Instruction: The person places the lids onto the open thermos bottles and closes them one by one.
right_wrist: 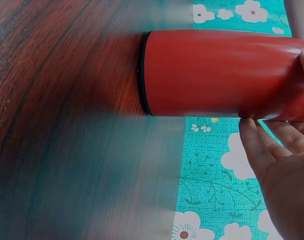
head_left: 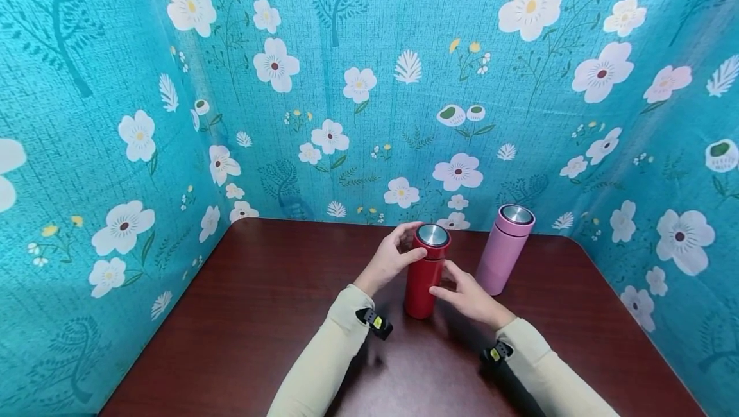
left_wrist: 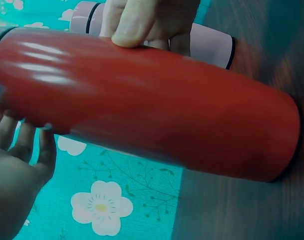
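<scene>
A red thermos flask (head_left: 424, 285) with a shiny silver lid top stands upright on the brown table. My left hand (head_left: 394, 256) grips it high up, thumb on the red cap and fingers reaching round the far side. Lower down, from the right, my right hand (head_left: 470, 298) holds the body between thumb and fingers. In the left wrist view the red flask (left_wrist: 156, 100) lies across the picture, with left fingers (left_wrist: 27, 142) at its upper end. The right wrist view shows its black-rimmed base (right_wrist: 144, 72) at the wood surface, and my right fingertips (right_wrist: 249, 127) against its side.
A pink thermos flask (head_left: 503, 250) stands right of the red one, behind my right hand, near the table's back edge. Blue flowered cloth (head_left: 358, 147) hangs behind and on both sides of the dark wooden table (head_left: 260, 314).
</scene>
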Action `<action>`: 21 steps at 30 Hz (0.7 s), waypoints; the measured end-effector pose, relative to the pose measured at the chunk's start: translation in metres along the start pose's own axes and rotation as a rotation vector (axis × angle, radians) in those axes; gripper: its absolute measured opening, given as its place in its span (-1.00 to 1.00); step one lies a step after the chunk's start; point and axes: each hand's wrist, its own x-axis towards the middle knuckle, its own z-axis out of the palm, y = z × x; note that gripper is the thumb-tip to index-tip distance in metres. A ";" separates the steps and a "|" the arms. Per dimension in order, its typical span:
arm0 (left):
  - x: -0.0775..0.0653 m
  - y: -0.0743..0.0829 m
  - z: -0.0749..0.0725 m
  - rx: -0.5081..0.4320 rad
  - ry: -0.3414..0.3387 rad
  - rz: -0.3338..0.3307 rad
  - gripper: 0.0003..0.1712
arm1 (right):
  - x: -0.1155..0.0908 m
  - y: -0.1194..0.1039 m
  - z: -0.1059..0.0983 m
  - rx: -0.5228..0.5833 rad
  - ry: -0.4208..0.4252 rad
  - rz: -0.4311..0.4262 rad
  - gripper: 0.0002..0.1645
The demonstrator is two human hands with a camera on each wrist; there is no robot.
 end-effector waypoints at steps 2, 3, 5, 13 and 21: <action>-0.001 0.000 -0.001 -0.028 -0.021 0.006 -0.37 | 0.000 0.000 0.000 0.000 0.001 -0.002 -0.26; -0.001 0.001 -0.001 -0.039 -0.030 0.005 -0.38 | 0.001 0.000 0.000 -0.002 0.002 -0.004 -0.26; -0.001 0.002 0.000 -0.042 -0.038 0.005 -0.36 | 0.001 0.001 0.000 -0.002 0.002 -0.006 -0.26; -0.007 0.030 0.007 0.070 0.005 -0.028 -0.31 | 0.002 0.002 0.000 -0.018 0.006 -0.017 -0.29; -0.001 0.008 0.004 0.063 -0.012 -0.050 -0.28 | 0.001 0.002 0.000 -0.008 0.000 -0.016 -0.27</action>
